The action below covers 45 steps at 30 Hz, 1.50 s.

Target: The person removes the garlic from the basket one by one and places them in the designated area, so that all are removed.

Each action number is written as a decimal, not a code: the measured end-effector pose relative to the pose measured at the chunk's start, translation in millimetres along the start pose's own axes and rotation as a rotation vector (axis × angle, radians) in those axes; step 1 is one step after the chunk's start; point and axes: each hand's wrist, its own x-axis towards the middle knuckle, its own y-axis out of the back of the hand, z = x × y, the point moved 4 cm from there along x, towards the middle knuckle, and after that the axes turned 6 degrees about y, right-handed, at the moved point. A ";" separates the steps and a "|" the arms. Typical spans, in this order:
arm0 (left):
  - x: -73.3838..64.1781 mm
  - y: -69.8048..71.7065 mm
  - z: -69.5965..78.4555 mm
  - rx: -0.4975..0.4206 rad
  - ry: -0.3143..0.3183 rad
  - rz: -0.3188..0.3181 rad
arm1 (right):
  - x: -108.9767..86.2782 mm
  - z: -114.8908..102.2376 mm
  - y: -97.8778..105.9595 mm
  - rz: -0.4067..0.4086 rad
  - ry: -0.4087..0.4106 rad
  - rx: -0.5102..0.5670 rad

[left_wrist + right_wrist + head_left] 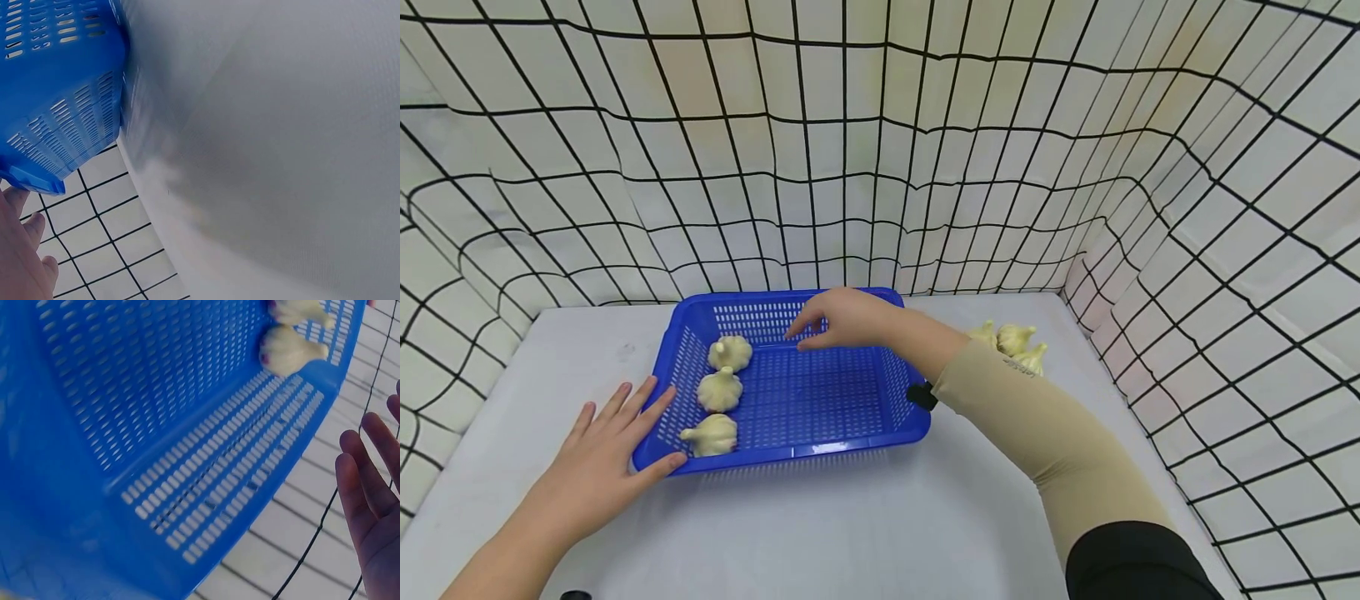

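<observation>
A blue plastic basket (820, 387) with slotted sides lies on the white table. Three garlic bulbs form a column along its left side: a rear bulb (730, 353), a middle bulb (719, 391) and a front bulb (711, 435). My left hand (597, 471) rests with spread fingers at the basket's front left corner, the fingertips at its rim. Over the rear part of the basket hovers my right hand (857, 318), its fingers loosely bent and nothing between them. The right wrist view shows that hand (378, 512) apart from the bulbs.
More garlic bulbs (1015, 337) are grouped on the table right of the basket, partly hidden by the right forearm. Black netting (842, 179) over white sheeting encloses the back and sides. A small dark object (576, 595) shows at the front edge of view.
</observation>
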 end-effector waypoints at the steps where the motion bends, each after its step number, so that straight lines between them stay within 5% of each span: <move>1: -0.3 -0.1 -0.1 -0.001 0.001 -0.001 | 4.2 -3.2 -1.9 -0.012 0.012 0.001; 14: -4.2 -0.6 -2.0 -0.026 0.002 0.000 | 57.1 -59.2 -40.1 -0.209 0.156 -0.119; 24: -5.4 -0.3 -3.6 -0.025 -0.002 0.008 | 84.8 -91.7 -67.7 -0.367 0.182 -0.135; 45: 0.3 2.2 -0.2 -0.038 0.001 -0.020 | 99.1 -103.0 -84.9 -0.453 0.225 -0.179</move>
